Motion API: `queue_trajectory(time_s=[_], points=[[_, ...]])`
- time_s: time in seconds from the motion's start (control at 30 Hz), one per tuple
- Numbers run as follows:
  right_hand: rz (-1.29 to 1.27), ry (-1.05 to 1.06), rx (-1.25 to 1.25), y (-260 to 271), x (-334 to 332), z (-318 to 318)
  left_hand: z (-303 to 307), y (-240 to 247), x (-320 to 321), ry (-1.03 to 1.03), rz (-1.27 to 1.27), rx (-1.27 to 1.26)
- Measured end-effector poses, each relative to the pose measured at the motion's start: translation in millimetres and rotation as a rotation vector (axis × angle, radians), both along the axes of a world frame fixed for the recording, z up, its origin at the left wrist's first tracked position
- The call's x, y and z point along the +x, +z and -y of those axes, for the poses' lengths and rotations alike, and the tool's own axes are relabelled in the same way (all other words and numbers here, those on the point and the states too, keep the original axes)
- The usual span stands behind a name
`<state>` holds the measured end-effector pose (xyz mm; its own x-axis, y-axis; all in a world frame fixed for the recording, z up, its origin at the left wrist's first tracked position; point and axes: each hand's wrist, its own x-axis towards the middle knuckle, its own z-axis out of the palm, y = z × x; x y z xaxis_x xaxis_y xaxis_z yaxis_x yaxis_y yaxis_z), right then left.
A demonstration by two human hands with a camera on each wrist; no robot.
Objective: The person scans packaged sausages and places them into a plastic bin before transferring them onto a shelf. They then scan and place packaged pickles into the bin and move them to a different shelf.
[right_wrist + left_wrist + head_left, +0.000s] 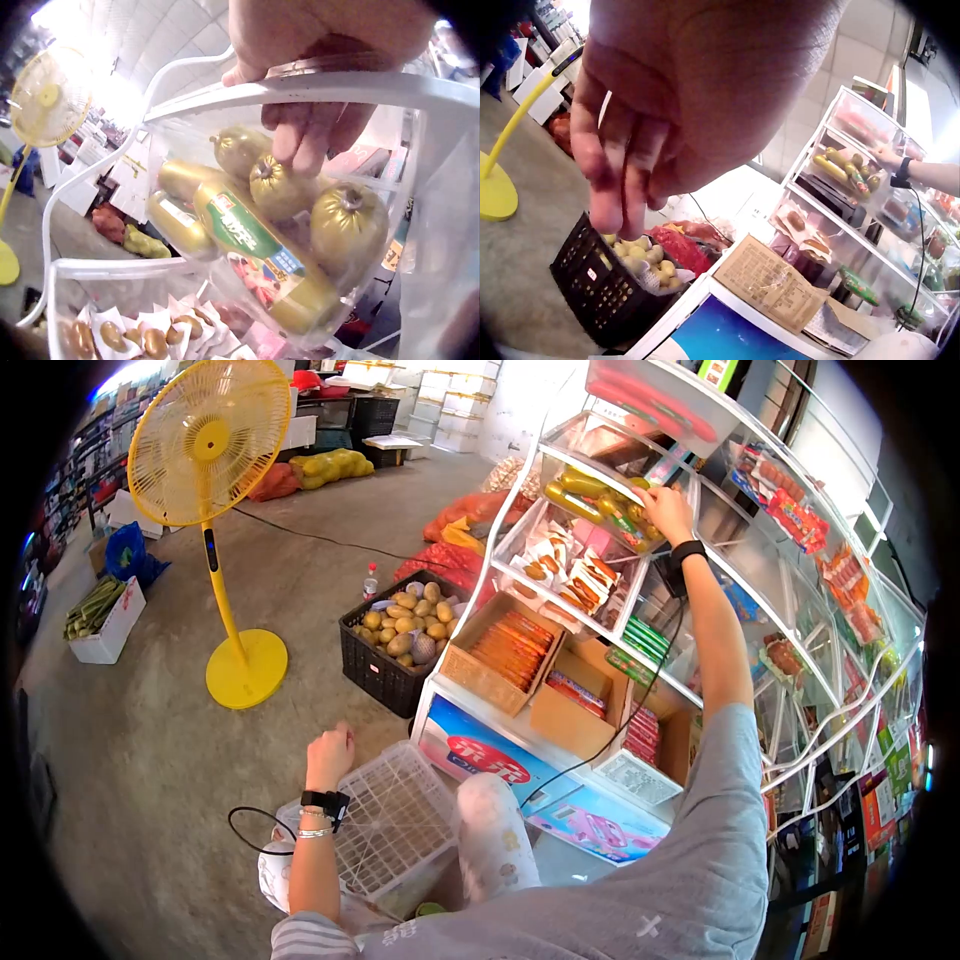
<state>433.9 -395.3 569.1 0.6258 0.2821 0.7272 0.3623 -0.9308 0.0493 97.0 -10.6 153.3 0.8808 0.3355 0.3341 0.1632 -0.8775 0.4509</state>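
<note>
My right hand (pixel 668 515) grips the front rim of a clear plastic bin (pixel 292 91) on the white rack. In the right wrist view its fingers hook over the rim to the inside, with the thumb on the other side. Several thick sausages (pixel 262 255) in gold wrapping lie in this bin, one with a green label. My left hand (pixel 330 755) hangs loosely curled and holds nothing, above the floor beside a clear plastic crate (pixel 395 810). In the left wrist view the left hand (pixel 682 90) covers much of the upper part.
Below the gripped bin sits another bin of paper-wrapped sausages (pixel 585 580). Cardboard boxes (pixel 505 650) of packaged goods stand on the freezer (pixel 480 745). A black basket of potatoes (pixel 405 625) and a yellow fan (pixel 240 660) are on the floor. A cable runs from my right wrist.
</note>
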Motion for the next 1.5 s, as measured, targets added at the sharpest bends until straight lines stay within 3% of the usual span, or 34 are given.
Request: queue_trajectory(time_s=[0.1, 0.3, 0.47, 0.53, 0.87, 1.0, 1.4, 1.5], points=[[0.141, -0.020, -0.100, 10, 14, 3, -4, 4, -2, 0.015, 0.004, 0.012], [0.145, -0.090, -0.138, 56, -4, -10, -9, -7, -1, 0.019, -0.022, 0.006], [0.246, -0.080, -0.195, 56, 2, -11, 1, -13, 7, -0.015, -0.016, 0.016], [0.452, -0.052, -0.268, 54, 3, -9, 6, -13, 9, -0.050, -0.016, -0.014], [0.795, -0.085, -0.548, 70, 18, 4, 4, -3, -1, -0.043, -0.020, -0.049], [0.786, 0.028, -0.660, 105, 28, 1, 6, 4, -8, -0.050, -0.049, -0.013], [0.768, -0.042, -0.622, 97, 20, 19, 9, -6, -14, -0.093, -0.030, 0.001], [0.842, -0.125, -0.567, 68, 14, 27, 4, -3, -18, -0.074, -0.050, 0.000]])
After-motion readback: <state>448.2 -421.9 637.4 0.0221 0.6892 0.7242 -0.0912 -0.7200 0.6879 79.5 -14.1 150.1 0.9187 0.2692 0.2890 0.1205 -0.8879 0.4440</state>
